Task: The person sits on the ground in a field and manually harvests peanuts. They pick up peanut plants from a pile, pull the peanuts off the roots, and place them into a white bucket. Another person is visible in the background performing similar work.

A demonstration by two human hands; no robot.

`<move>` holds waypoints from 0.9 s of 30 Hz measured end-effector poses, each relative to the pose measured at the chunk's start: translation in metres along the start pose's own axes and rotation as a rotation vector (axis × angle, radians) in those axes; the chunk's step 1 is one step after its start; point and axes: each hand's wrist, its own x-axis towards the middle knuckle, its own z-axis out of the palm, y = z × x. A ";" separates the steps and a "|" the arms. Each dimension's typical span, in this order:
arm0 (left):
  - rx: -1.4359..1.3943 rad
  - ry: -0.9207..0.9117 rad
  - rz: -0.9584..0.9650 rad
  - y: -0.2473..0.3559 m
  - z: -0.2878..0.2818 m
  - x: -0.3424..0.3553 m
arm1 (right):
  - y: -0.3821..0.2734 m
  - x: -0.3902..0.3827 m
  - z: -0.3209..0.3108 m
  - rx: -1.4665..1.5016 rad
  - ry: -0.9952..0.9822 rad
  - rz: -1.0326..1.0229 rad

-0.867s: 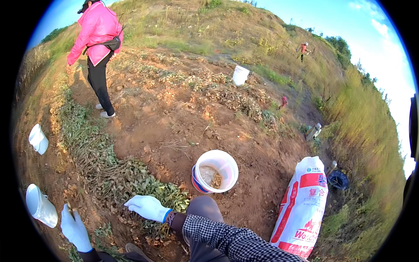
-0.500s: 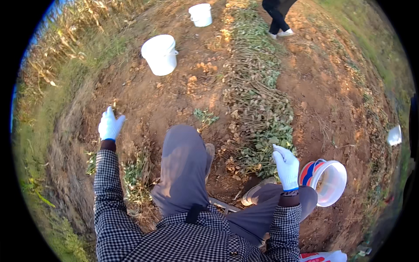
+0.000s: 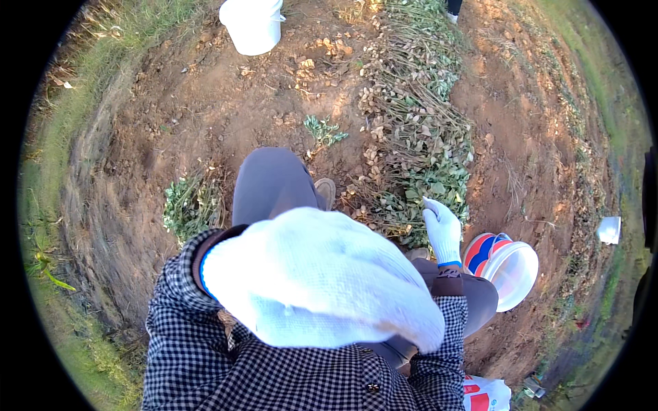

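Observation:
My left hand, in a white knit glove, is raised close to the camera across my lap. Its back faces up and its fingers stretch to the right; nothing shows in it, though its underside is hidden. Farther right, my gloved right hand hovers by the near end of a long row of uprooted plants, apparently peanuts with pale pods along their left side. Its fingers are drawn together; anything between them is too small to make out. Beside that wrist a white bucket with orange and blue stripes lies tipped over.
A white bucket stands ahead on brown soil. Small plant heaps lie at left and ahead of my knee. A red-and-white bag is at lower right. A white container lies far right. Another person's leg shows at the top.
My left hand has come up from the far left to close before the camera. My right hand stays by the row. The view has tilted down, and the farther white bucket is out of sight.

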 end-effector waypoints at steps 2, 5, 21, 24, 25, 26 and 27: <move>-0.315 -0.026 0.214 -0.005 0.035 0.009 | 0.009 0.006 0.028 -0.265 -0.110 -0.021; -0.543 0.182 0.492 -0.018 0.080 0.011 | 0.041 0.008 0.066 -0.576 -0.320 0.026; 0.083 0.253 -0.076 -0.053 0.006 -0.028 | 0.110 0.029 0.118 -0.958 -0.427 -0.164; 0.469 0.365 -0.226 -0.058 0.002 -0.033 | 0.076 0.056 0.076 -0.942 -0.472 0.012; 0.463 0.373 -0.281 -0.056 -0.001 -0.031 | 0.060 0.063 0.056 -0.908 -0.441 0.048; 0.260 0.540 -0.392 -0.056 0.002 -0.033 | 0.038 0.068 0.036 -0.850 -0.389 0.063; 0.054 0.700 -0.495 -0.058 0.006 -0.035 | 0.012 0.072 0.014 -0.787 -0.337 0.072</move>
